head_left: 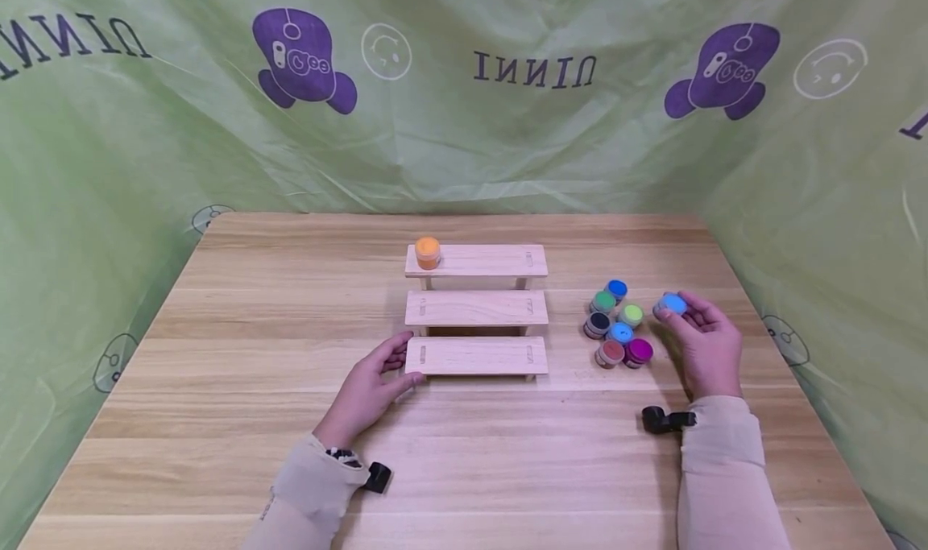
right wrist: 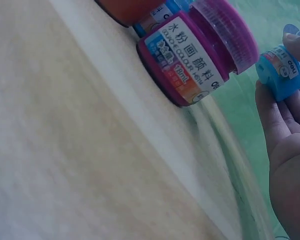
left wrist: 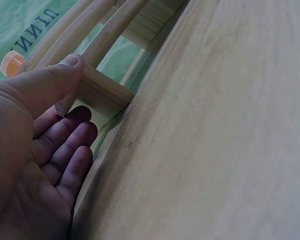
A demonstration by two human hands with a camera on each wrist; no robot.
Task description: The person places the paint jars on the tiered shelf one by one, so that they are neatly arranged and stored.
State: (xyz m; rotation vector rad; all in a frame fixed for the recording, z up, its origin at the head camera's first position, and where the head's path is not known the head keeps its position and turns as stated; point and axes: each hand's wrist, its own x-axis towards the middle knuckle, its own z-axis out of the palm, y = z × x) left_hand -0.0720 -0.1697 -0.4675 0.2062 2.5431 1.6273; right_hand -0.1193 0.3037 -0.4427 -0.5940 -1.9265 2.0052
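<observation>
My right hand (head_left: 714, 353) pinches a light blue gouache paint jar (head_left: 670, 304) between thumb and fingers, off the table at the right. That jar (right wrist: 281, 72) shows its printed label in the right wrist view. At the centre stands a wooden three-step rack (head_left: 476, 355). My left hand (head_left: 368, 393) holds the left end of its lowest step, thumb at the front corner and fingers toward the back. In the left wrist view the thumb lies on the step's edge, while the index fingertip is hidden. An orange paint jar (head_left: 428, 253) sits on the top step's left end.
Several paint jars cluster right of the rack, among them a magenta jar (head_left: 639, 353), a brown-red jar (head_left: 610, 353), a black jar (head_left: 598, 325) and a dark blue jar (head_left: 616, 291). A green printed curtain (head_left: 435, 155) surrounds the wooden table (head_left: 254, 332).
</observation>
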